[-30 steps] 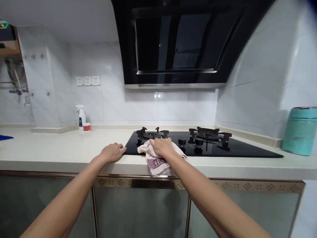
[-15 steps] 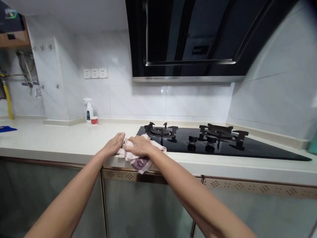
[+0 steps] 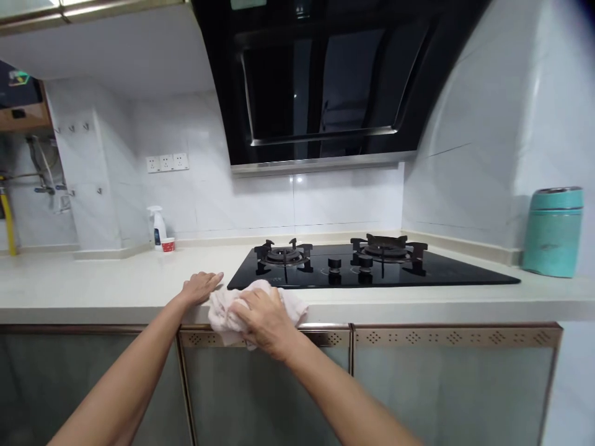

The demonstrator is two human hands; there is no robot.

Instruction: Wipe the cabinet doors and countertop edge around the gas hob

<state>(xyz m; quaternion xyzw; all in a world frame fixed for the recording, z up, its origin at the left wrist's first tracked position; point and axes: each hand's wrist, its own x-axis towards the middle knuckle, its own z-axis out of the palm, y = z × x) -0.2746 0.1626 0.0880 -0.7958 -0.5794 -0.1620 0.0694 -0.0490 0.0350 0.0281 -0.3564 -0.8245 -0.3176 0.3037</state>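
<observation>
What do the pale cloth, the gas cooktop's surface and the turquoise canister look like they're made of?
Pale cloth: soft, matte fabric, perhaps cotton; it bunches in loose folds.
Gas cooktop: probably glossy black glass, since the knobs mirror in it.
Turquoise canister: smooth, slight sheen; painted metal or plastic, unclear which.

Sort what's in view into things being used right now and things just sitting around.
In use:
- white cloth, at the counter's front edge
- right hand, gripping it
- left hand, on the counter
- possibly the black hob, just behind the cloth

Seemingly just sitting around:
- spray bottle
- red-and-white tub
- turquoise canister
</observation>
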